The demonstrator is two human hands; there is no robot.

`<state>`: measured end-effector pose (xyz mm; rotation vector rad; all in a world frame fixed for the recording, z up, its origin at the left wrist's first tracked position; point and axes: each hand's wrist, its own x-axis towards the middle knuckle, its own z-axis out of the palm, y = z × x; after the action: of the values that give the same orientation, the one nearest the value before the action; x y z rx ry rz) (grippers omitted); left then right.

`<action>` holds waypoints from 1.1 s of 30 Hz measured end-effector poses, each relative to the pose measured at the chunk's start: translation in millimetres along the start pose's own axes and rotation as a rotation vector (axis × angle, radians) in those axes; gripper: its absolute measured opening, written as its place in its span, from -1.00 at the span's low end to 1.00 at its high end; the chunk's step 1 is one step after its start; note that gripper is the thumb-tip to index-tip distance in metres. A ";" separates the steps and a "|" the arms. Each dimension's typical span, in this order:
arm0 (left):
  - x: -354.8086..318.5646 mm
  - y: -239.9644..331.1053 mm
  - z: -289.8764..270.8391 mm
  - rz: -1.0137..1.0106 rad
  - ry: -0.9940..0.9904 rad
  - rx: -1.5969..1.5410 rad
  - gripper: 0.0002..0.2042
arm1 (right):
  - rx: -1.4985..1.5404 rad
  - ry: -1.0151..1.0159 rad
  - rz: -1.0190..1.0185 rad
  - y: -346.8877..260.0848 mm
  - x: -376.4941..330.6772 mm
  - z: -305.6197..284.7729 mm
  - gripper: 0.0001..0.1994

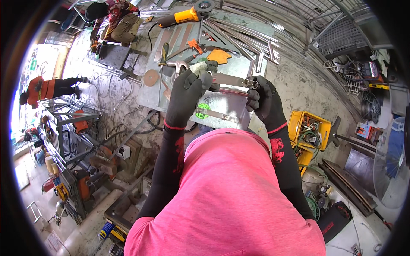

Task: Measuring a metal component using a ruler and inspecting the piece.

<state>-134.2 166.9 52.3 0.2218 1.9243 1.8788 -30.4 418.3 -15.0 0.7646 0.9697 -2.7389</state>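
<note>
Both gloved hands clamp one steel tube point(232, 80) above the metal worktable point(222, 106): left hand point(188, 91), right hand point(262, 100). Hammer point(177, 66) and angle grinder point(183, 17) lie beyond on the worktable.

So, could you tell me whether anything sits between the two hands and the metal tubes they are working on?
Nothing visible does. The left hand and the right hand, both gloved, already grip the tubes above the table. The hammer and grinder lie farther back, clear of the hands.
</note>
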 end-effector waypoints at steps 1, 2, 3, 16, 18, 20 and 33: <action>-3.7 4.7 2.5 0.006 0.015 -0.024 -0.59 | 0.020 -0.057 -0.002 -1.0 0.4 -1.7 -0.65; -7.2 9.1 4.4 0.013 0.030 -0.049 -0.58 | 0.041 -0.113 -0.004 -1.9 1.5 -4.8 -0.64; -11.3 14.2 4.7 0.020 0.004 -0.067 -0.57 | 0.061 -0.172 -0.004 -3.4 1.5 -3.8 -0.63; -20.5 16.0 2.7 0.076 0.010 -0.120 -0.56 | -0.005 -0.200 -0.055 -7.1 -9.3 14.3 -0.68; -19.2 4.4 2.0 0.066 0.047 -0.121 -0.60 | 0.026 -0.233 -0.054 -4.1 -5.8 9.6 -0.66; -15.1 -11.9 -2.9 0.049 0.076 -0.113 -0.64 | 0.058 -0.252 -0.020 -4.2 -3.2 -1.2 -0.75; -11.9 -12.7 -5.3 0.178 0.021 -0.005 -0.64 | -0.048 -0.097 -0.050 -3.9 -10.0 18.9 -0.71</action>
<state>-123.4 156.4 42.2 0.3842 1.9703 2.0059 -30.8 409.3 4.7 0.6016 1.0435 -2.7545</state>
